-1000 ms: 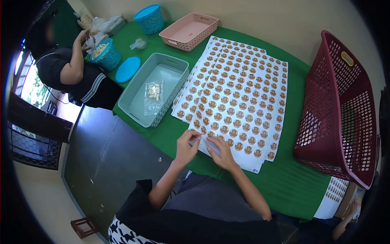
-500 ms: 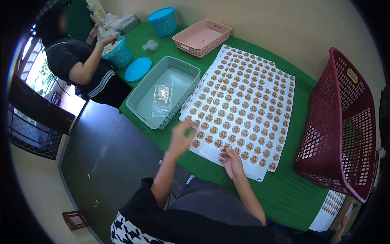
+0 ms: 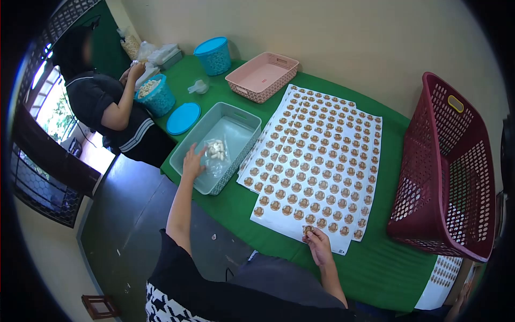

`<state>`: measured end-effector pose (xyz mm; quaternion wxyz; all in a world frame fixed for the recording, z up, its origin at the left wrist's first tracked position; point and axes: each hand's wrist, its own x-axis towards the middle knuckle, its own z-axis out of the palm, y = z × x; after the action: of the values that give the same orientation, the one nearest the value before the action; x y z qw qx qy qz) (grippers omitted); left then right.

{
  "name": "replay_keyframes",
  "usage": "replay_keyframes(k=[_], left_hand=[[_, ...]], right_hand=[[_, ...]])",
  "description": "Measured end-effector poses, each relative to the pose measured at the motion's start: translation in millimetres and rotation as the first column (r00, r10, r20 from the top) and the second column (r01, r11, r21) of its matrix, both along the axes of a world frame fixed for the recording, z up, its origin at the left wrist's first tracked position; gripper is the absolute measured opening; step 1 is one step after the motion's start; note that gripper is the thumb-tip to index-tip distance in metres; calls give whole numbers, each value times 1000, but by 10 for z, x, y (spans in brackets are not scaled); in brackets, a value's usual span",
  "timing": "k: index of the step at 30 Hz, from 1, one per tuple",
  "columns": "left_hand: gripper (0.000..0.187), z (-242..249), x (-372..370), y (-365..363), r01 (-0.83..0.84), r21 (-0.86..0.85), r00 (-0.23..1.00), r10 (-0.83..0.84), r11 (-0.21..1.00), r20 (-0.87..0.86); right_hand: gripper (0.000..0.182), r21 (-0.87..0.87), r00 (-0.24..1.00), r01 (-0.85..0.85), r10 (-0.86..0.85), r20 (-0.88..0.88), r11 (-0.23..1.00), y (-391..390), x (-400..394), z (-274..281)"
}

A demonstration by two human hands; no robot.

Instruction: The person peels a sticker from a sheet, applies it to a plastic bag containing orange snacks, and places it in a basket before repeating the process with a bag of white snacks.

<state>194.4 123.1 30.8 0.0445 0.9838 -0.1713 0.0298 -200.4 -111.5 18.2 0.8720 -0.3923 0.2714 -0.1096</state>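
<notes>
Left hand (image 3: 193,163), spread open and empty, has a clear plastic bag (image 3: 218,165) at its two o'clock; right hand (image 3: 318,246) pinches a round brown-printed sticker (image 3: 308,231).

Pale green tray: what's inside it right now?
Inside the tray lies one clear bag of white pieces. The left hand covers part of the tray's left side; what lies behind it, or under the pieces, cannot be seen.
</notes>
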Motion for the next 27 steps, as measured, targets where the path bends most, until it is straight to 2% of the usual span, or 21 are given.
replay_keyframes(k=[1,2,3,5,9,11,12,14,18,20,21,22,23,24,25,26,27], left_hand=[[64,-124,99,34,219,49,975,-220,975,25],[58,-157,137,22,425,99,902,-430,900,40],[58,-194,172,-4,430,98,899,-436,897,41],[47,-133,149,-147,461,56,865,-463,886,194],[51,53,32,-399,438,85,890,-445,895,99],[51,57,-10,-476,289,137,954,-297,947,38],[51,17,11,-476,287,135,955,-294,948,40],[53,-101,56,-507,114,12,981,-111,993,-158],[50,-172,98,-505,141,-12,989,-142,990,-46],[41,-46,162,-511,131,-203,987,-146,970,-61],[41,-22,139,-525,144,-203,986,-159,969,-59],[37,156,-31,-525,83,-599,993,-118,796,-19],[34,345,-229,-522,23,-882,998,-65,471,-9],[34,522,-480,-550,27,-881,997,-78,473,-11],[33,687,-794,-609,-107,-993,974,-195,53,-116],[32,764,-1047,-687,-289,-890,926,-339,-352,-166],[31,750,-1217,-777,-377,-823,890,-413,-425,-195]], right_hand=[[15,10,1000,-3,3,3,1000,3,-27,-37],[15,10,1000,2,-2,2,1000,4,-50,-45],[16,11,1000,7,-7,-3,1000,1,-63,-48],[17,9,1000,16,-16,-8,1000,-9,-70,-33],[18,18,1000,24,-23,-7,1000,-15,-81,7],[18,6,1000,20,-19,-7,1000,-18,-69,7],[18,13,1000,20,-20,-15,1000,-14,-75,-17],[18,18,999,23,-23,-24,1000,-6,-91,-51],[18,19,999,41,-40,-35,999,-12,-122,-37],[18,12,998,58,-57,-38,998,-21,-151,-43],[20,-31,997,54,-56,-54,998,-26,-171,-67],[21,-71,996,52,-57,-70,996,-28,-185,-83],[21,-69,995,67,-71,-70,995,-34,-195,-75],[21,-108,994,71,-80,-77,992,-40,-211,-49],[22,-147,992,74,-88,-90,986,-36,-233,-15],[22,-141,990,84,-99,-101,986,-28,-237,48],[22,-145,988,135,-145,-61,980,-31,-220,144]])
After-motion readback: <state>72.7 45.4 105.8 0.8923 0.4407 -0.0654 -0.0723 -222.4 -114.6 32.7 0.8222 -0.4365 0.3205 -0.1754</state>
